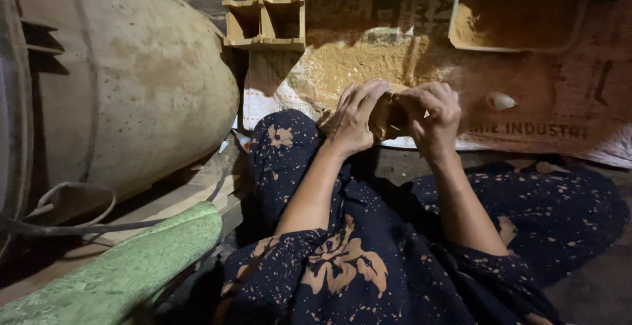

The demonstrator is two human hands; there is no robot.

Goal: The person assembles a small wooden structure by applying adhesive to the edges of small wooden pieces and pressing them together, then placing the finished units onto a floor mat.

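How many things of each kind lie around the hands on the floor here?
Clay lump held between left hand and right hand: 1
Two-cell clay mould fully in view: 1
Tray of powder: 1
Heap of loose powder: 1
Small white shell-like piece: 1
Total: 5. More moulds at the top edge are cut off and left uncounted.

A large, dusty drum [125, 81] is seen lying on its side at the left, with a dark cable [72, 223] looped below it. A green speckled cloth [125, 269] is spread over wooden planks [197, 196] near the bottom left. A printed sack [559, 114] is laid flat on the floor, with a heap of yellowish powder [355, 68] scattered on it. A double-celled mould [266, 22] is set beside the drum, and a shallow tray [520, 12] holding powder is placed at the upper right. A small pale shell-like piece [500, 101] is found just below the tray.
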